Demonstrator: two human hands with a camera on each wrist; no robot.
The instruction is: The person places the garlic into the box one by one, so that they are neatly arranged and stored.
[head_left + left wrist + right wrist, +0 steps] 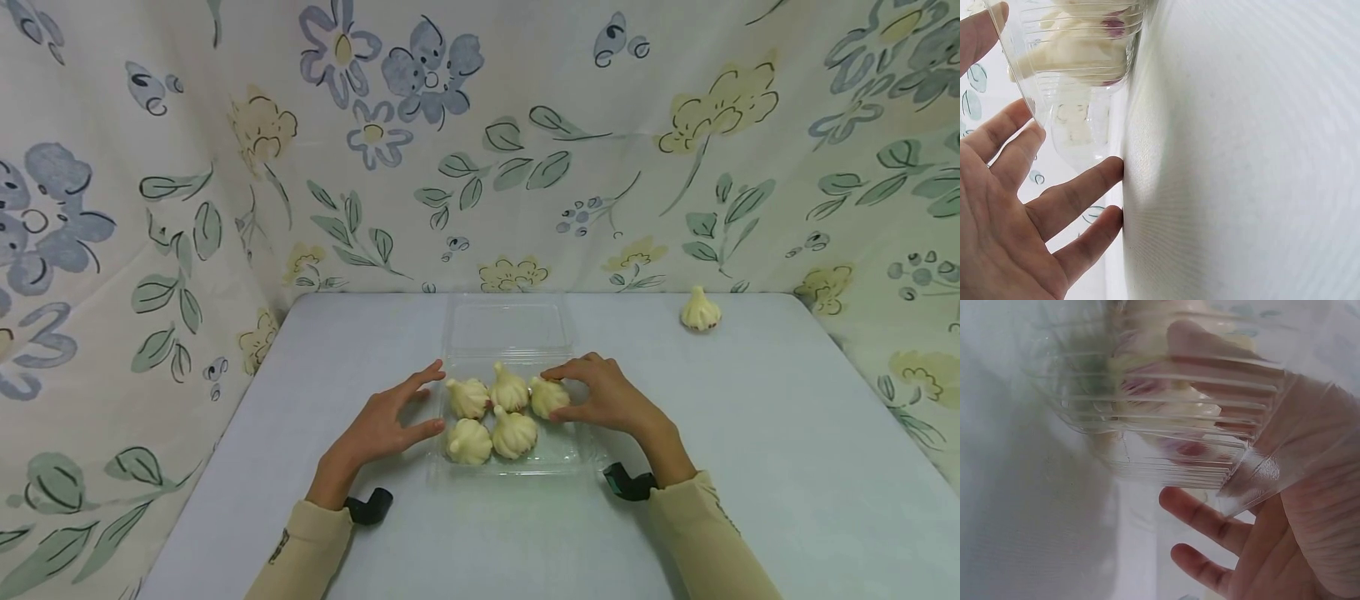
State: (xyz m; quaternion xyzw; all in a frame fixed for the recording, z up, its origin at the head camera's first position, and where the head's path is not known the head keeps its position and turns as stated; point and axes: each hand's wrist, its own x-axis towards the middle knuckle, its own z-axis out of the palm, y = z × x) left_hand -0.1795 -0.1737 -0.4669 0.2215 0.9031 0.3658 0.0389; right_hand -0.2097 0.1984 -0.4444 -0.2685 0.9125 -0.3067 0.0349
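Note:
A clear plastic clamshell box (pixel 558 452) lies on the table with its lid (pixel 510 327) folded back behind it. Inside, several garlic bulbs sit in two rows. At the back right of the box, my right hand (pixel 615 398) pinches a garlic bulb (pixel 549 402) between thumb and fingers; the right wrist view shows this through the ribbed wall (pixel 1166 412). My left hand (pixel 384 427) spreads along the box's left side, thumb and forefingers at the rim. Seen in the left wrist view, two lower fingers (pixel 1094 187) reach down to the tabletop.
One more garlic bulb (pixel 700 312) stands alone near the table's back right edge. The table (pixel 750 467) is covered in white. A floral curtain (pixel 510 150) hangs behind and along both sides. A black wrist camera (pixel 369 507) sits at the left cuff, with another (pixel 628 483) at the right.

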